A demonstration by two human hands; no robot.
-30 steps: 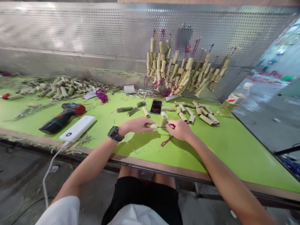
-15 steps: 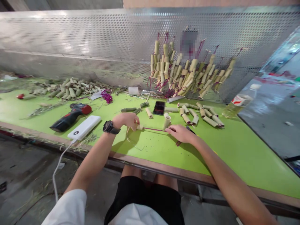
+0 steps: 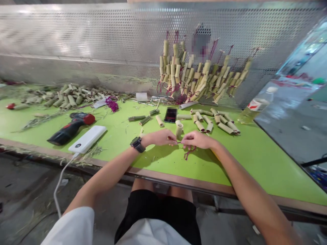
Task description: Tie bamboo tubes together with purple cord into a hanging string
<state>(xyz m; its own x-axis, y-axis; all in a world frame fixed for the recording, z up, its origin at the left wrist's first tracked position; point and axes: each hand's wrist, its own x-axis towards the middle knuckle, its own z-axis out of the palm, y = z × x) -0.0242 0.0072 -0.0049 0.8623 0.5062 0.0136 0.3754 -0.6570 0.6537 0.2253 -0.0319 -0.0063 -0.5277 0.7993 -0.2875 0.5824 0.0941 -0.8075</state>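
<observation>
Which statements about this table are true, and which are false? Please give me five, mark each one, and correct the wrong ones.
1. The watch is on the right wrist. False: the watch is on the left wrist.
2. Purple string trails from the right hand. True.
3. The drill is in the left hand. False: the drill lies on the table.
4. One tube stands upright just behind the hands. True.
5. The bottle is uncapped. False: a white cap is on the bottle.
</observation>
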